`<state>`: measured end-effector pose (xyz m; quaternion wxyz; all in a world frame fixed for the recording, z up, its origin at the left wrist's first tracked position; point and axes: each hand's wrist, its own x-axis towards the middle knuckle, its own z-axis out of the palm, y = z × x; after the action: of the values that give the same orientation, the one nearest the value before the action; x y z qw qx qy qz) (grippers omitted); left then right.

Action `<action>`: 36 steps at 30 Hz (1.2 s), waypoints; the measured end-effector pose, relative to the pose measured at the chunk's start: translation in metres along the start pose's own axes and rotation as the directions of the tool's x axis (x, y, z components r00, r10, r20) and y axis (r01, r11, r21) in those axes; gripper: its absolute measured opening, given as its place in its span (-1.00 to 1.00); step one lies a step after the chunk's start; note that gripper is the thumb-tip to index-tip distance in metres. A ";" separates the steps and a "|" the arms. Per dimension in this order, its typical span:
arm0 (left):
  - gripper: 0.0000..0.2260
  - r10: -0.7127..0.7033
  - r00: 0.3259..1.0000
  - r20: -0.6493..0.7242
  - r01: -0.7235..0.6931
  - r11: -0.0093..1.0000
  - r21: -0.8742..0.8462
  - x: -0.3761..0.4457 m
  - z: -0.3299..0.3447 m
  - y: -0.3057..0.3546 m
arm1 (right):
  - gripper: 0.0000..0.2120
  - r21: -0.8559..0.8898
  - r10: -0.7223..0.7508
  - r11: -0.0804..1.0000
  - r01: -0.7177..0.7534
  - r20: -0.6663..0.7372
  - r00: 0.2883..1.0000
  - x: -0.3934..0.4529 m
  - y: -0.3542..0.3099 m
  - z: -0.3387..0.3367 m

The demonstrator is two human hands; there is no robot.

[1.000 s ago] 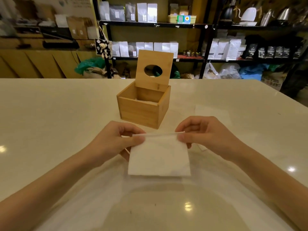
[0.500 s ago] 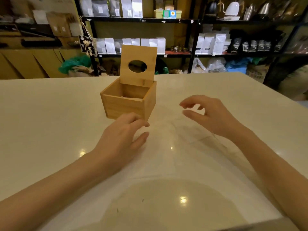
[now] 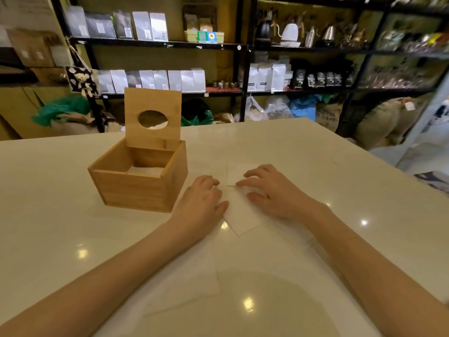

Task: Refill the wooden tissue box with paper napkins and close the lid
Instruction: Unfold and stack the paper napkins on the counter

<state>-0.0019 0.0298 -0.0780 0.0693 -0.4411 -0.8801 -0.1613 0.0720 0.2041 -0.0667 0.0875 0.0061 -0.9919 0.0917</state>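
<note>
Dark metal shelving (image 3: 155, 42) stocked with pouches fills the upper frame behind a glossy cream countertop (image 3: 291, 152). Left of centre, a square wooden tissue box (image 3: 136, 188) is seen with its oval-holed lid (image 3: 153, 117) raised upright. A white paper napkin (image 3: 240, 215), seemingly folded, is pressed flat at centre by the left hand (image 3: 201, 203) and right hand (image 3: 269, 190), fingers spread.

Bare forearms, no sleeves, unadorned fingers (image 3: 252, 182)

So that's one wooden tissue box (image 3: 138, 181), one lid (image 3: 153, 119), two loose napkins (image 3: 240, 215) on my table (image 3: 303, 154), two hands.
</note>
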 end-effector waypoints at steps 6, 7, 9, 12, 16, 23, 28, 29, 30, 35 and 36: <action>-0.76 -0.012 0.996 -0.090 0.001 0.993 -0.120 -0.002 0.002 -0.006 | -0.75 -0.028 -0.015 1.000 0.015 -0.005 1.000 0.002 -0.006 -0.001; -0.78 -0.033 0.994 -0.102 0.017 0.989 -0.148 -0.003 0.002 -0.006 | -0.78 -0.011 -0.013 1.000 0.012 -0.016 1.000 0.002 -0.006 -0.002; -0.84 -0.063 0.993 -0.103 0.042 0.981 -0.191 -0.003 0.002 -0.004 | -0.84 0.013 -0.013 1.000 0.013 -0.024 1.000 0.004 -0.007 -0.001; -0.87 -0.098 0.990 -0.099 0.069 0.964 -0.257 -0.005 -0.002 -0.002 | -0.90 0.039 -0.033 0.999 0.036 -0.076 0.997 0.004 -0.008 0.002; -0.89 -0.085 0.968 -0.237 0.005 0.947 -0.321 -0.010 -0.013 0.002 | -0.88 0.083 -0.022 0.995 0.046 -0.270 0.963 0.002 -0.013 -0.002; -0.85 -0.087 0.893 -0.441 -0.079 0.935 -0.345 -0.028 -0.070 0.004 | -0.91 0.317 0.048 0.922 0.222 -0.663 0.747 -0.010 -0.040 -0.035; -0.90 -0.296 0.926 -0.236 0.106 0.801 -0.590 -0.060 -0.117 -0.005 | -0.83 0.777 0.172 0.590 0.217 -0.384 0.907 -0.022 -0.079 -0.049; -0.92 -0.341 0.932 -0.123 0.178 0.727 -0.664 -0.066 -0.122 -0.008 | -0.85 0.831 0.191 0.536 0.148 -0.290 0.938 -0.023 -0.085 -0.049; -0.92 -0.378 0.926 -0.008 0.263 0.659 -0.704 -0.072 -0.125 -0.012 | -0.87 0.868 0.195 0.492 0.069 -0.187 0.963 -0.025 -0.089 -0.047; -0.91 -0.448 0.826 0.343 0.553 0.528 -0.644 -0.100 -0.114 -0.032 | -0.96 0.890 0.103 0.405 -0.211 0.185 0.977 -0.030 -0.101 -0.029; -0.91 -0.454 0.807 0.377 0.582 0.502 -0.640 -0.104 -0.109 -0.035 | -0.96 0.878 0.086 0.417 -0.235 0.220 0.972 -0.030 -0.103 -0.026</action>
<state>0.0303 -0.1056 -0.0108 -0.2347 -0.1570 -0.8331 -0.4756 0.1091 0.1076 -0.0285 -0.0084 -0.0368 -0.7899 0.6120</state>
